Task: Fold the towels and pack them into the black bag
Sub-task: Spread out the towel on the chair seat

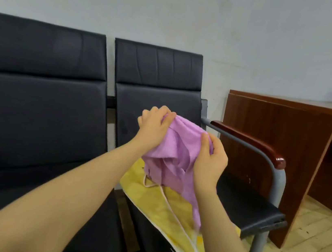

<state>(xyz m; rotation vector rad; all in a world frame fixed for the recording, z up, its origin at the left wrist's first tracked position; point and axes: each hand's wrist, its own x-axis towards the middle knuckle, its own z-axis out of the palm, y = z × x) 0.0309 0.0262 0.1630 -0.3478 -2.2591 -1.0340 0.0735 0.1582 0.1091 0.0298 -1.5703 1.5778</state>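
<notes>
Both bare arms reach forward over the black padded chair seat (244,203). The left hand (154,126) has its fingers curled tight, gripping the top edge of the soft, crumpled lilac terry towel (175,155). The right hand (210,160) pinches the same towel's right side, thumb and fingers clamped on the cloth. The towel hangs bunched between them, lifted above the seat's front edge, its tail trailing down. Beneath it, a flat yellow patterned towel with pale piping (162,208) drapes over the seat's front left corner.
</notes>
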